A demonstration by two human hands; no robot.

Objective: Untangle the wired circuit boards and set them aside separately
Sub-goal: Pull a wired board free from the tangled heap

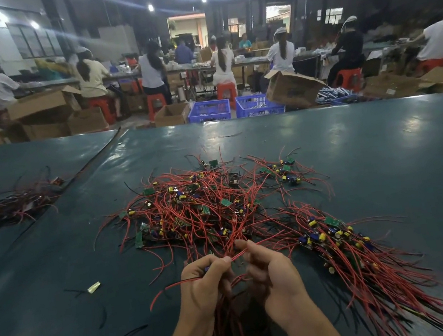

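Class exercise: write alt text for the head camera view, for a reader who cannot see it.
Left hand and right hand pinch red wires at the near edge of a tangled heap of wired circuit boards on a dark green table. A straighter bundle lies at right.

Catch hidden inside left hand [203, 284]; red wires [228, 319] ran off near edge; far-left pile [10, 203] was blurred, cropped.
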